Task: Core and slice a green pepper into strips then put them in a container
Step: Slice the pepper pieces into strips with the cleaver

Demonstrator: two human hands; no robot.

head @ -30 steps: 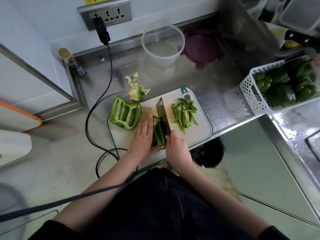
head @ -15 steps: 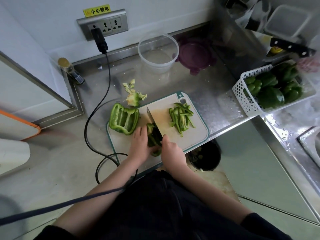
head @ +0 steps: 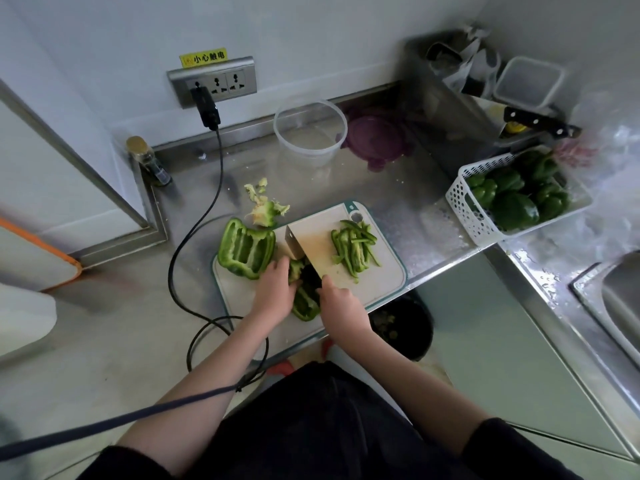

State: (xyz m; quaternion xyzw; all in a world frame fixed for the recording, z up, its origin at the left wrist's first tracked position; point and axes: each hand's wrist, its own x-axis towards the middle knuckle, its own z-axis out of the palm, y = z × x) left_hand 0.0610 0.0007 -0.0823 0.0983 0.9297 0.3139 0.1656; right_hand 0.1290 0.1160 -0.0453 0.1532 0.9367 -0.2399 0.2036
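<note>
On the white cutting board [head: 377, 289] my left hand [head: 275, 289] presses down a green pepper piece [head: 305, 301]. My right hand [head: 341, 308] grips the handle of a cleaver [head: 297, 244], whose blade rests on that piece next to my left fingers. A pile of cut pepper strips [head: 354, 247] lies on the board's right side. An opened pepper half [head: 246, 249] sits at the board's left edge, and the removed core [head: 265, 207] lies on the counter behind it. A clear round container [head: 310, 133] stands empty at the back.
A purple lid [head: 375, 140] lies beside the container. A white basket of whole green peppers [head: 512, 199] stands at the right, a sink [head: 620, 299] beyond it. A black cable [head: 194, 244] loops left of the board. A dark bin [head: 403, 323] sits below the counter edge.
The cleaver's blade has tipped from an upright cut to leaning with its flat showing. The camera view has pulled back and shifted; both hands stay on the pepper piece.
</note>
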